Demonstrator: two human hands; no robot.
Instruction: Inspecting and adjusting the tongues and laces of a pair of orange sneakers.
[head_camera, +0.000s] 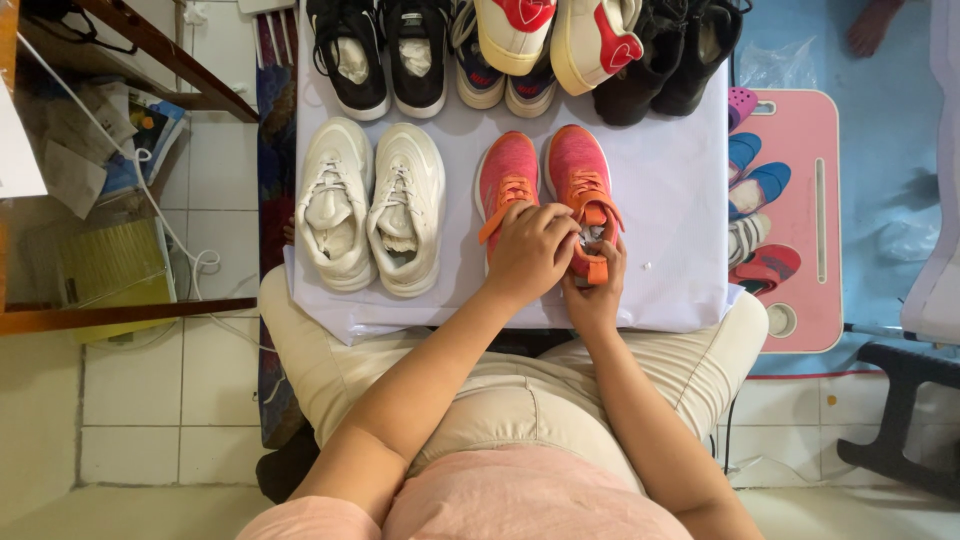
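The right pink shoe (582, 190), beside its mate (506, 185) at the surface's (670, 200) 6 o'clock edge, is held by both hands: left hand (530, 250) closed over its opening, right hand (597, 285) gripping the heel. White paper stuffing (590, 236) is best pressed in evenly while the heel is steadied.

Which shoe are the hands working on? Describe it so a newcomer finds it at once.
On the white-covered table, look at the front row nearest the person. Beside the white sneakers sits a pink-and-orange pair; it is the right-hand pink shoe, with both hands at its opening.
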